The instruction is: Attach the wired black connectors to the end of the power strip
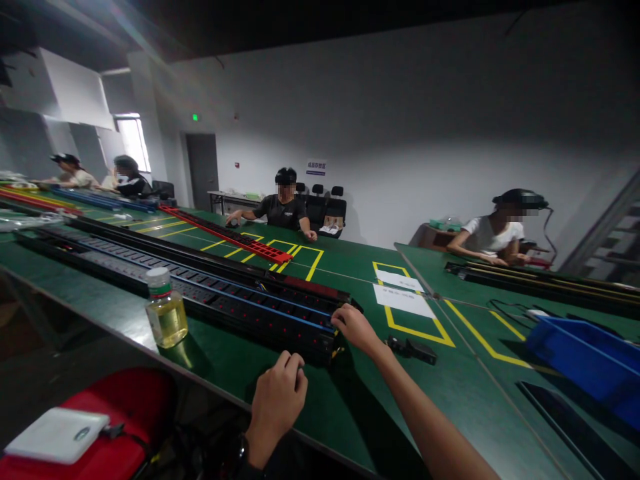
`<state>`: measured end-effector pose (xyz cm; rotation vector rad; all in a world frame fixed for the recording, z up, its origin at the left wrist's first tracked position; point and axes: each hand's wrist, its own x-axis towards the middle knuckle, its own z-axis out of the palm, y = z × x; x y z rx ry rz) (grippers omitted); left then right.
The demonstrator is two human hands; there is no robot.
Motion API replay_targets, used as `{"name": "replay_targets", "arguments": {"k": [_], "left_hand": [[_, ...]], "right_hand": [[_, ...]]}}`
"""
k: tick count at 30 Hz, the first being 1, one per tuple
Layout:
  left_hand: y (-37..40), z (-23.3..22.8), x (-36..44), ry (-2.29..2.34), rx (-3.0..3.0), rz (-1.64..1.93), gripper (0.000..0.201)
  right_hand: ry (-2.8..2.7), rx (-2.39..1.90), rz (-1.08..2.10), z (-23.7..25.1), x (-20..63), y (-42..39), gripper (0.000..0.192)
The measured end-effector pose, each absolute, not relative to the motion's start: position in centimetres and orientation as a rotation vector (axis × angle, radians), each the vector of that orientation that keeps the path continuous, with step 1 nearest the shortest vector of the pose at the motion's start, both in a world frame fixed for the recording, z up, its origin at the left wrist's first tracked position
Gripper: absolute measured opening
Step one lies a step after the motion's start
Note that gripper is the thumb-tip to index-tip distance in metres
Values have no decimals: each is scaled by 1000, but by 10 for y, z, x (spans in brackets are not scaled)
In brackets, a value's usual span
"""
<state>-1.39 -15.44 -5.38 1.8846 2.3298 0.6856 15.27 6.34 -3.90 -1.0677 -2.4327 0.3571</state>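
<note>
Black rail assembly (pixel 235 297) stretches leftward from the right hand (pixel 354 327), whose fingers bend over its end, grip unclear, while the left hand (pixel 280 397), loosely curled just nearer the body, contents hidden, could usefully steady it.

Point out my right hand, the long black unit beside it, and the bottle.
Right hand (pixel 354 327): head view, on the back of the hand.
Long black unit (pixel 215 288): head view, on its upper face, partway along.
Bottle (pixel 171 321): head view, on its side, at the yellowish liquid.
</note>
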Motion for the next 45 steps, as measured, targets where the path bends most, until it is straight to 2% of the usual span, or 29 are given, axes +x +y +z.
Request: {"name": "replay_targets", "arguments": {"k": [5, 11, 16, 20, 22, 26, 30, 34, 37, 39, 41, 45], "left_hand": [[-153, -55, -15, 2319, 1884, 701, 19], [-153, -55, -16, 2319, 1882, 713, 21], [-154, -53, -16, 2321, 1877, 699, 21], [-154, -54, -16, 2324, 1894, 708, 21], [-153, -56, -16, 2328, 1897, 707, 21], [-153, -56, -16, 2335, 1895, 687, 20], [-151, -55, -17, 2342, 1897, 679, 21], [-150, -55, -18, 2352, 1881, 644, 22], [-150, -56, -18, 2350, 1877, 638, 23], [-150, -57, -19, 2341, 1879, 641, 24], [-150, -57, -20, 2331, 1877, 651, 25], [-151, -57, -19, 2317, 1879, 664, 26]], "right_hand": [[-2388, -1024, 360, -46, 150, 58, 17], [-2510, -926, 253, -29, 137, 42, 18], [-2236, -873, 504, -30, 128, 47, 19], [-2036, -871, 615, -32, 159, 58, 34], [-1977, -1011, 471, -31, 190, 61, 36], [-2102, -1526, 38, -28, 256, 54, 26], [-2221, -1938, -319, -24, 284, 36, 28], [-2200, -1923, -454, -15, 259, 27, 27], [-2285, -1725, -351, -12, 217, 28, 24], [-2323, -1620, -271, -13, 189, 32, 29], [-2325, -1602, -204, -18, 168, 37, 30], [-2252, -1632, -93, -32, 152, 50, 22]]}}
